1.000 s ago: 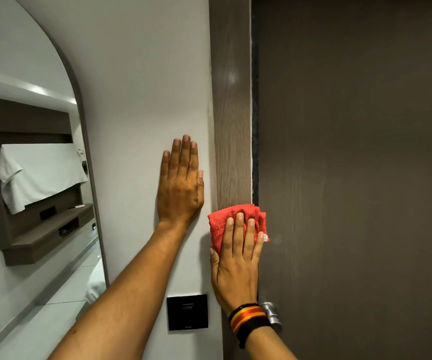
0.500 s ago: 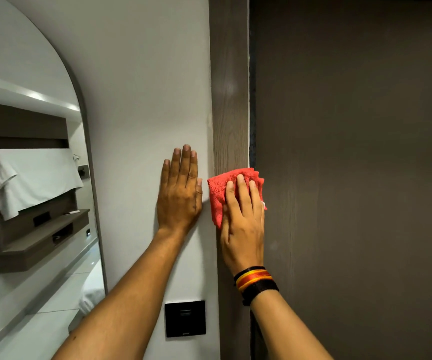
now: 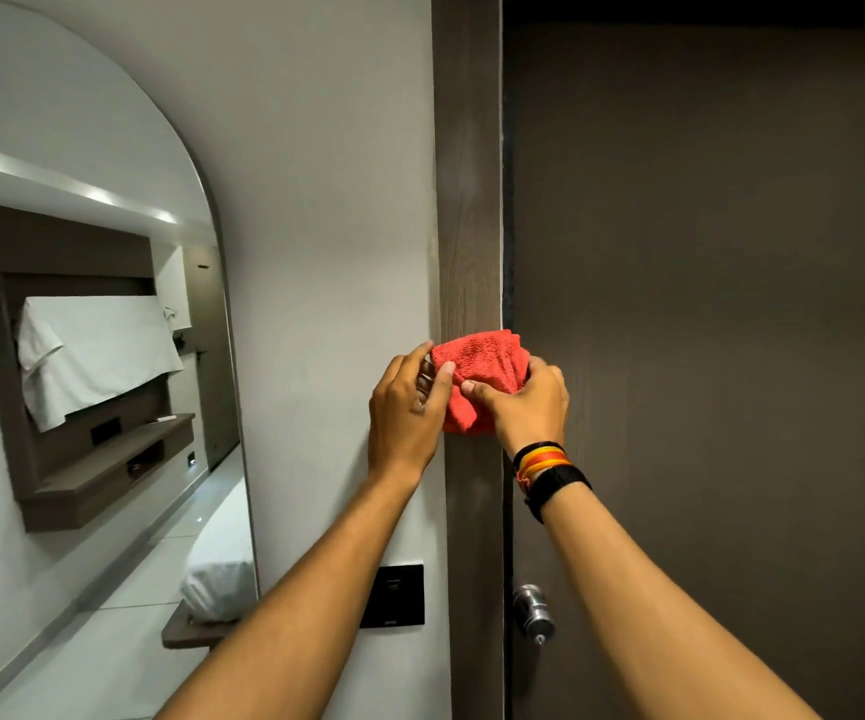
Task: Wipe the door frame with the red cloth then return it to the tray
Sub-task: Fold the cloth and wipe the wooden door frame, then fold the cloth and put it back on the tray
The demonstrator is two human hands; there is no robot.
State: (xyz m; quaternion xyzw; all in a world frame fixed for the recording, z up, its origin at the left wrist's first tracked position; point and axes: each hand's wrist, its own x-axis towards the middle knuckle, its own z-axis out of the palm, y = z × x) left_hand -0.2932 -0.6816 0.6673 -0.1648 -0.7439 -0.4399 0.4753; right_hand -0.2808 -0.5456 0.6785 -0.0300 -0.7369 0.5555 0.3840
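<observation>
The red cloth (image 3: 477,376) is bunched up in front of the brown wooden door frame (image 3: 466,200), about mid-height in the head view. My left hand (image 3: 407,413) pinches its left edge with thumb and fingers. My right hand (image 3: 529,407), with striped and black bands at the wrist, grips its right side. The cloth hides a patch of the frame. No tray is in view.
A dark brown door (image 3: 705,330) fills the right side, with a metal knob (image 3: 533,613) low down. A black switch plate (image 3: 393,596) sits on the white wall (image 3: 326,200). An arched mirror (image 3: 82,381) covers the left.
My left hand left the wall and took hold of the cloth's left edge. My right hand, earlier flat and sliding the cloth up the frame, now grips the bunched cloth.
</observation>
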